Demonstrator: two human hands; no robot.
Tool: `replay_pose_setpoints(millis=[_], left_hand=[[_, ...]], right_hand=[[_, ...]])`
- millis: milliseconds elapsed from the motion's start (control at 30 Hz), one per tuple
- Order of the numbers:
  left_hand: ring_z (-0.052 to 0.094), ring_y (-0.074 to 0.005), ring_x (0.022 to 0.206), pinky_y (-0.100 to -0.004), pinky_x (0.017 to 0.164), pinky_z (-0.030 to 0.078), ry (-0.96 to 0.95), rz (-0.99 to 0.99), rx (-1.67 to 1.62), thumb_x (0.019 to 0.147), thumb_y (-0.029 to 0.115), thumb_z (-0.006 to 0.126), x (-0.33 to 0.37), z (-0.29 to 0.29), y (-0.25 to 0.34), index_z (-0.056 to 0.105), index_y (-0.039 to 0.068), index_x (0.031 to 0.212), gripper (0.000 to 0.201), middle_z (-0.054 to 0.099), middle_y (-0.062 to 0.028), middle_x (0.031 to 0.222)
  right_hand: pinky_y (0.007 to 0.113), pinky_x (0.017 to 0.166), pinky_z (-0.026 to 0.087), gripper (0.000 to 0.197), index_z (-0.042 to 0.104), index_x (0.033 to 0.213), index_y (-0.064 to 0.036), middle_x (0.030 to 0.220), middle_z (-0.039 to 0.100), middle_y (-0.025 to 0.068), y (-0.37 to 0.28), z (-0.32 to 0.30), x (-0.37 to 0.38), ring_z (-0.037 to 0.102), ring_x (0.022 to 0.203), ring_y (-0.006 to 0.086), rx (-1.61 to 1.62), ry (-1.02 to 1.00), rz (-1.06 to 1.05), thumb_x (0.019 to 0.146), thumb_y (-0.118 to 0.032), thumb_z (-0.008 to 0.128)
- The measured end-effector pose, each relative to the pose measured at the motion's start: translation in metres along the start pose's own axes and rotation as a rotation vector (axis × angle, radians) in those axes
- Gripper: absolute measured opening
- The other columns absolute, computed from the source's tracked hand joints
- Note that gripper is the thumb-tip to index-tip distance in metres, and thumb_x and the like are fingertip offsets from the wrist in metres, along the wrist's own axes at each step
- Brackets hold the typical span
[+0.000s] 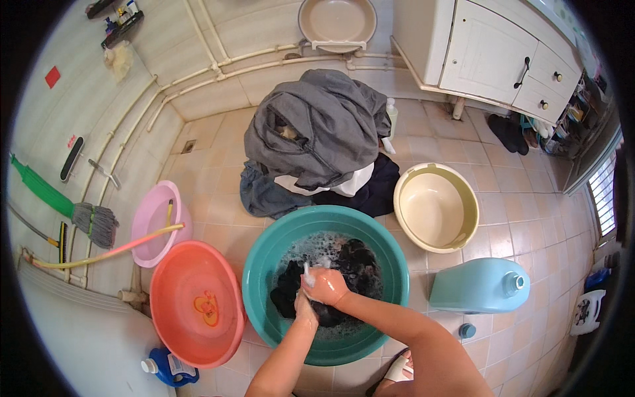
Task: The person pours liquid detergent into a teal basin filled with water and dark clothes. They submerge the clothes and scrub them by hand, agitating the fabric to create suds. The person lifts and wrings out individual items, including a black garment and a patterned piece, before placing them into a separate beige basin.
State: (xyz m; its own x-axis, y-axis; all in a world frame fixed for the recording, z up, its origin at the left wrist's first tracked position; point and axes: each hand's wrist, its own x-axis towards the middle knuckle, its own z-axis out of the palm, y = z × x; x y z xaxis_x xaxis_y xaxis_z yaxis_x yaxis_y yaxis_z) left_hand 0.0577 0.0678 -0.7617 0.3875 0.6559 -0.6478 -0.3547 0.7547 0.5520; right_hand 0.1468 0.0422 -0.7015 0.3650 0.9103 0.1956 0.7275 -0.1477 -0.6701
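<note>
Wet black laundry (360,261) lies in sudsy water (316,243) within the teal basin (259,261). Left hand (305,308) and right hand (327,286) meet over it; whether the fingers grip anything cannot be told. Flanking the basin: an orange tub (177,301), left; an uncapped blue jug (471,286), right.

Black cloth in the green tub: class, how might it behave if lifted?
Crumpled, the black cloth would probably hang floppy. Sitting in sudsy water, it is likely heavy for its size and perhaps slippery.
</note>
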Motion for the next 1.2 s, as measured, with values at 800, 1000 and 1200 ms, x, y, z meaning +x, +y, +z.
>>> replay_pose_setpoints(millis=[800, 1000, 1200], left_hand=[[0.048, -0.0244, 0.111, -0.0346, 0.093, 0.037, 0.291, -0.065, 0.441, 0.085, 0.034, 0.061, -0.004, 0.009, 0.028, 0.036, 0.004, 0.134, 0.063, 0.047, -0.0093, 0.125], [0.041, -0.0282, 0.120, -0.0372, 0.096, 0.034, 0.284, -0.063, 0.848, 0.085, 0.028, 0.060, 0.020, -0.044, 0.002, 0.045, 0.001, 0.122, 0.048, 0.043, -0.0119, 0.131], [0.046, -0.0250, 0.113, -0.0380, 0.092, 0.038, -0.076, -0.113, 0.059, 0.088, 0.032, 0.054, 0.052, -0.094, -0.016, 0.050, 0.008, 0.120, 0.040, 0.051, -0.0073, 0.120]], right_hand=[[0.044, 0.072, 0.048, 0.047, 0.059, 0.099, -0.0054, 0.089, 0.064, 0.0135, 0.105, 0.039, -0.026, 0.062, 0.080, 0.0325, 0.148, -0.107, 0.505, 0.079, -0.048, 0.059], [0.044, 0.073, 0.049, 0.048, 0.054, 0.106, -0.0076, 0.086, 0.064, 0.0154, 0.110, 0.050, -0.033, 0.062, 0.084, 0.0326, -0.019, -0.322, 0.633, 0.072, -0.038, 0.067], [0.043, 0.075, 0.047, 0.035, 0.053, 0.098, -0.0090, 0.093, 0.060, 0.0184, -0.039, 0.007, -0.041, 0.059, 0.085, 0.0371, 0.381, -0.131, 0.233, 0.071, -0.028, 0.063]])
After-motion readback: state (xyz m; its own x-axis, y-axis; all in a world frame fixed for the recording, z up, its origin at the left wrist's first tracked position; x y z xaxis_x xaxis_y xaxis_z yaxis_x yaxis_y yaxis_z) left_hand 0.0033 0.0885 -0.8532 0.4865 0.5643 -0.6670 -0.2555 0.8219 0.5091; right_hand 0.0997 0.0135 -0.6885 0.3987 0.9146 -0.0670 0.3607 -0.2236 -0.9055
